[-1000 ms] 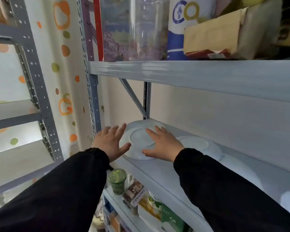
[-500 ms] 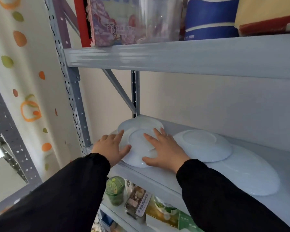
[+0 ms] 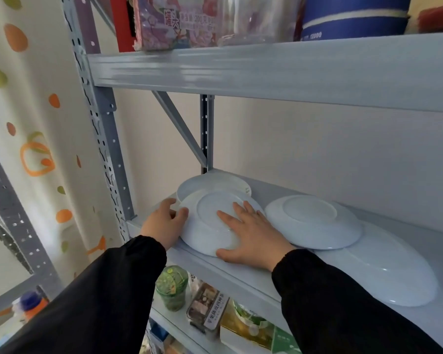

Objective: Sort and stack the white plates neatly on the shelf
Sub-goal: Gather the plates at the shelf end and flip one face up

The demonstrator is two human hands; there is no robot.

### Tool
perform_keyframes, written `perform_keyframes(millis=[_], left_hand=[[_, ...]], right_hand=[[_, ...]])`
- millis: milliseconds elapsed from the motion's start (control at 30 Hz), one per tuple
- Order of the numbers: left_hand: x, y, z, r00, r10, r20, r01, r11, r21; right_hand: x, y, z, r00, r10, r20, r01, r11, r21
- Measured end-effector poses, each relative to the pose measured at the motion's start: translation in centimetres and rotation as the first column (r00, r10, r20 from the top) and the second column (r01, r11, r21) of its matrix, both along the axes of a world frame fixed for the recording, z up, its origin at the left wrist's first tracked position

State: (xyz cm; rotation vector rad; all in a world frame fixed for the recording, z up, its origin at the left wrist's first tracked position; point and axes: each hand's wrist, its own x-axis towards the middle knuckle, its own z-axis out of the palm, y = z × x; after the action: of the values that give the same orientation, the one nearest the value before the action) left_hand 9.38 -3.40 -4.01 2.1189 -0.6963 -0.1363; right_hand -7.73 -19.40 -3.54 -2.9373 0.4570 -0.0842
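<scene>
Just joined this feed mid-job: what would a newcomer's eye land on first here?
Both hands meet on an upside-down plate at the left end of the grey shelf: the left hand holds its rim, the right hand lies flat on top. Right of it, a second overturned plate overlaps a larger white plate, and a fourth plate sits behind the hands.
</scene>
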Motion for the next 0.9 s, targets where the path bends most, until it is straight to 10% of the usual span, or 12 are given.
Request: perform_keyframes(millis=[200, 333, 733, 900], left_hand=[[-0.2, 0.2, 0.5, 0.776, -0.242, -0.583, -0.18, 0.8, -0.572], [-1.2, -0.1, 1.5, 0.645, -0.399, -0.652, -0.186, 0.746, -0.64], [0.0, -1.2, 10.9, 0.933, -0.289, -0.213, 0.033, 0.66, -0.75], [1.6, -4.0, 10.9, 0.953, 0.009, 0.303, 0.119, 0.908, -0.401]], right_hand=[[-0.6, 0.3, 0.7, 0.998, 0.039, 0.042, -0.041, 0.998, 0.056], [-0.9, 0.3, 1.0, 0.997, 0.035, 0.071, -0.041, 0.996, 0.076], [-1.8, 0.3, 1.7, 0.962, 0.026, 0.27, -0.059, 0.992, 0.115], [-1.9, -0.3, 1.7, 0.964, -0.026, 0.266, -0.019, 0.986, 0.163]])
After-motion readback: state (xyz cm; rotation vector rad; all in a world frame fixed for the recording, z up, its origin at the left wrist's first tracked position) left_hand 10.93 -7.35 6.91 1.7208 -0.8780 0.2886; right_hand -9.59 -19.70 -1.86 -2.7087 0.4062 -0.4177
